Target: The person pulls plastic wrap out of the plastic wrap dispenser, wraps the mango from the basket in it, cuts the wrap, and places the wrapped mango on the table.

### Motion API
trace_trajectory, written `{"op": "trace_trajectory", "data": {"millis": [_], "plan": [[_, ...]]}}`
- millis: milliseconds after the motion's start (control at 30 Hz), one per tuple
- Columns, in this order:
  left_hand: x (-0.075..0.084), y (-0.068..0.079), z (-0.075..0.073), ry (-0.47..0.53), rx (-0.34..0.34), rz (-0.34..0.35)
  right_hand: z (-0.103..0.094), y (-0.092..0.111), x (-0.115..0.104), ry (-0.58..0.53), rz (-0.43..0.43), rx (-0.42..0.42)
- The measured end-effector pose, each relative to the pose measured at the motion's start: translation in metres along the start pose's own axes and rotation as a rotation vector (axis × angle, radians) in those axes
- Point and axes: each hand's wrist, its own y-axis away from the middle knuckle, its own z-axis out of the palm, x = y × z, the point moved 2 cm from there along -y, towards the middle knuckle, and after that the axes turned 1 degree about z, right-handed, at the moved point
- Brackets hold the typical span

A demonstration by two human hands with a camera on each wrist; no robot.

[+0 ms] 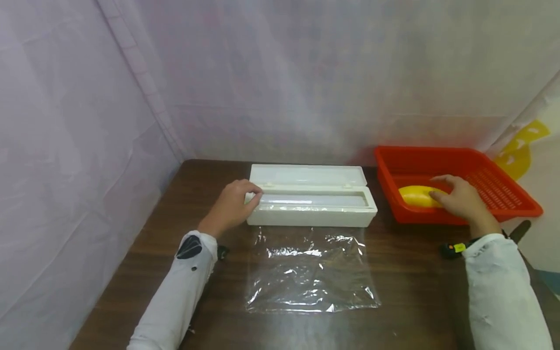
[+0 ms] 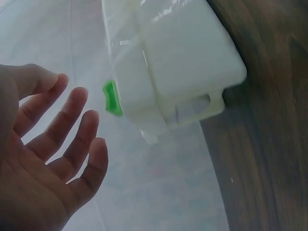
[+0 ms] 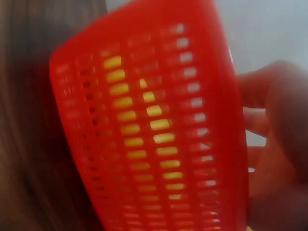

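A white cling film dispenser (image 1: pixel 311 218) stands on the table with its lid (image 1: pixel 308 174) tipped back, a film roll (image 1: pixel 312 200) inside. From its front a sheet of clear film (image 1: pixel 312 277) lies across the table. My left hand (image 1: pixel 235 203) is raised by the dispenser's left end, thumb and forefinger tips together, other fingers loosely bent, holding nothing in the left wrist view. My right hand (image 1: pixel 463 198) reaches over the front rim of a red basket (image 1: pixel 520 210), thumb by a smooth, rounded yellow object (image 1: pixel 417 196). In the right wrist view the basket wall hides the fingertips.
A green piece (image 2: pixel 112 98) sits on the dispenser's side. A dark-handled item (image 1: pixel 520 231) lies by the basket's front right corner. White sheeting (image 1: pixel 328 73) hangs behind and to the left of the brown table (image 1: pixel 415 301). Yellow shapes (image 1: pixel 520 150) show beyond the basket.
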Motion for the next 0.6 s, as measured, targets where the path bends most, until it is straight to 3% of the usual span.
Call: {"op": "trace_trajectory", "data": {"millis": [100,300,467,600], "plan": [[-0.006,0.000,-0.003,-0.006,-0.011,-0.029,-0.004,-0.006,0.002,0.053,-0.027,-0.101],[-0.012,-0.002,0.000,-0.026,-0.053,-0.024,-0.007,-0.016,0.001,0.163,-0.019,-0.268],[-0.018,0.000,0.004,-0.006,-0.107,-0.041,-0.002,-0.023,0.007,0.234,-0.013,-0.278],[-0.021,0.003,0.001,0.013,-0.093,-0.037,-0.001,-0.029,0.013,0.267,-0.006,-0.257]]}}
